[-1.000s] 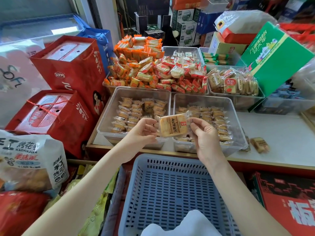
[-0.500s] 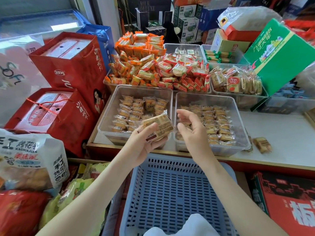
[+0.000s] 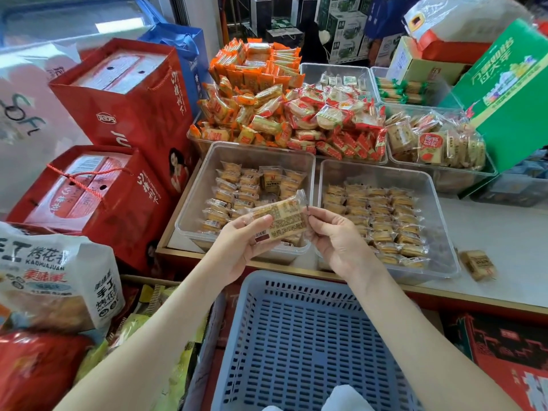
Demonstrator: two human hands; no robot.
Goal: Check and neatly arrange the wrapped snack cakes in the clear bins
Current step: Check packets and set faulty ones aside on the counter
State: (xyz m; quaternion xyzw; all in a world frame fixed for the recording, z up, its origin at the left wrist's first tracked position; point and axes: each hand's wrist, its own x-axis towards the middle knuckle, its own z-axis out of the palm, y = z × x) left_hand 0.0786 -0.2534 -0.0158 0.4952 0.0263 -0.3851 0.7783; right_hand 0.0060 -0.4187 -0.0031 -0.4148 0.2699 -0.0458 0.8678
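While the white counter (image 3: 504, 250) stretched across the back of the shot, a blue slatted basket (image 3: 296, 336) sat below its near edge, right under the person's forearms. Off to the left stood two red gift bags (image 3: 133, 114), one behind the other, and a green box (image 3: 510, 93) leaned in at the far right.

On the counter, two clear bins sat side by side. The left bin (image 3: 195, 203) held wrapped cakes (image 3: 237, 191) in loose rows, with one packet standing upright near the back. The right bin (image 3: 376, 173) held its cakes (image 3: 382, 212) in tidier rows laid flat. Behind them, more bins were heaped with orange packets (image 3: 252, 84) and red packets (image 3: 335, 120).

Now the hands, both up over the near end of the left bin. The left hand (image 3: 240, 247) gripped one snack cake (image 3: 281, 221) by its left end, thumb on top and fingers curled beneath. The right hand (image 3: 335, 238) pinched the wrapper's right edge between thumb and forefinger, the other fingers folded in. That cake was held level, clear of the bin, its printed back and barcode facing up.

One stray cake (image 3: 477, 264) lay alone on the counter, just right of the right bin.
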